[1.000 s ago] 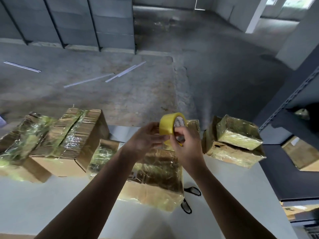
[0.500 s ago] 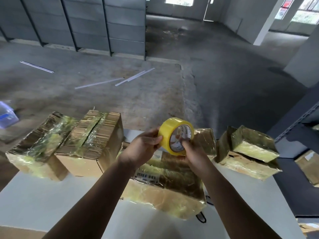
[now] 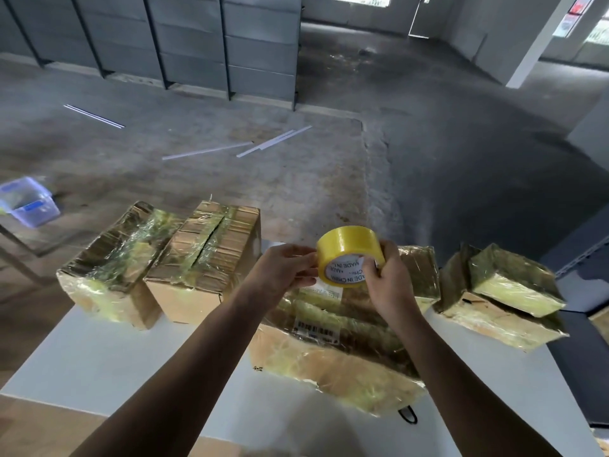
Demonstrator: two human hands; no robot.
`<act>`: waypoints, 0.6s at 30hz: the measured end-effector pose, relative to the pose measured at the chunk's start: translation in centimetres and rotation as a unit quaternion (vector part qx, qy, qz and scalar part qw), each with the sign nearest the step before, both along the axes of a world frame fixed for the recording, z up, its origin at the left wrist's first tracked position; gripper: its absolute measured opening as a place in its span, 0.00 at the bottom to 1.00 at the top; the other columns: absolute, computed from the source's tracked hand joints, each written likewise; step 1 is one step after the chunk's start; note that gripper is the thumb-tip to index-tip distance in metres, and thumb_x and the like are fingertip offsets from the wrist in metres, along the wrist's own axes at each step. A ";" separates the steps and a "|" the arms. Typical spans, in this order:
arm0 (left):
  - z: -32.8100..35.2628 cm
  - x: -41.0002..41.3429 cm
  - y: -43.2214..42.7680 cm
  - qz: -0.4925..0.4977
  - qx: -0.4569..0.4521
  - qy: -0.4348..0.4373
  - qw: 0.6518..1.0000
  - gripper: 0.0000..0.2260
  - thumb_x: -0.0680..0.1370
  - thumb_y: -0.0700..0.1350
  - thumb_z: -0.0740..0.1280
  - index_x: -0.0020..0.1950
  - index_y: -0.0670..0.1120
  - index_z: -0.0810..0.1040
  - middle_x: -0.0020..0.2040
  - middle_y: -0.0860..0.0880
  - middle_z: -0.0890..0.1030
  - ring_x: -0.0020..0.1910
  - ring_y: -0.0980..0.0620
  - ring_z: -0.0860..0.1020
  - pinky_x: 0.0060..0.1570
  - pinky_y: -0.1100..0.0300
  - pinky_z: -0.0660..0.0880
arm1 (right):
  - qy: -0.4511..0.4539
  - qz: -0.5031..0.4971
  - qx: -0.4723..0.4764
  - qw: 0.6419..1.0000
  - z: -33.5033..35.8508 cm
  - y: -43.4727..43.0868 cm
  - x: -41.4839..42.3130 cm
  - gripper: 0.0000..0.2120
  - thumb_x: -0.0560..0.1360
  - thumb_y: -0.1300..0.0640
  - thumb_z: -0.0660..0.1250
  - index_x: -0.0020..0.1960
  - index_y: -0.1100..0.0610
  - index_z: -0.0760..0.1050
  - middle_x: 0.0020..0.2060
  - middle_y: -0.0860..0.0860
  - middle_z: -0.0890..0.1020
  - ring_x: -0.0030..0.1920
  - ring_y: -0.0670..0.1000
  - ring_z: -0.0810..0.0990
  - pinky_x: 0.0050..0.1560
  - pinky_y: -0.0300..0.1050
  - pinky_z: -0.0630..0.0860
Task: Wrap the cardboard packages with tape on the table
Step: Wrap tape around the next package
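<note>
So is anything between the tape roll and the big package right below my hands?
Nothing visible. The left hand and right hand hold the tape roll in the air over the large package, with only open space between roll and package.

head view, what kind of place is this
Probably a bare warehouse or unfinished industrial hall used for packing: a rough concrete floor, grey panel walls at the far side, and a white table carrying tape-wrapped cardboard packages, with a yellow tape roll held above them.

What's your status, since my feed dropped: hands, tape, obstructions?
Left hand and right hand both hold tape roll. Roll above centre package. Nothing seen in the way.
</note>
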State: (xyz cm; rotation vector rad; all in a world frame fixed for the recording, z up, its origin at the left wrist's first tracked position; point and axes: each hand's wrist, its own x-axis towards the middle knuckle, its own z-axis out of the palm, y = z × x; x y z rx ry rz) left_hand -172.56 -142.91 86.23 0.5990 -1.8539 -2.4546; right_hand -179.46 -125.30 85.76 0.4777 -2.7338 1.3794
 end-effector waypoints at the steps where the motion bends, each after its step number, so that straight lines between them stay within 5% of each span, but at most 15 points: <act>1: -0.1 0.1 -0.3 0.005 0.000 -0.004 1.000 0.09 0.78 0.38 0.67 0.57 0.36 0.78 0.45 0.40 0.82 0.41 0.49 0.81 0.35 0.63 0.77 | 0.009 0.003 0.006 1.000 0.0 -0.2 0.2 0.11 0.80 0.60 0.61 0.62 0.60 0.68 0.34 0.46 0.74 0.31 0.42 0.73 0.27 0.30 0.70; 7: 0.0 1.0 -1.2 0.016 0.035 -0.031 0.999 0.07 0.78 0.30 0.61 0.51 0.33 0.78 0.41 0.38 0.80 0.37 0.47 0.79 0.34 0.62 0.79 | 0.038 0.010 0.031 0.999 -0.3 -1.0 0.9 0.13 0.79 0.62 0.63 0.63 0.60 0.68 0.37 0.49 0.76 0.31 0.44 0.75 0.27 0.29 0.68; 18: 0.2 1.8 -2.3 0.019 0.132 -0.049 0.990 0.03 0.77 0.33 0.65 0.45 0.34 0.77 0.36 0.41 0.76 0.30 0.51 0.77 0.27 0.64 0.75 | 0.093 0.018 0.075 0.993 -1.1 -1.9 1.0 0.20 0.77 0.61 0.64 0.68 0.61 0.65 0.54 0.56 0.77 0.48 0.55 0.80 0.46 0.52 0.80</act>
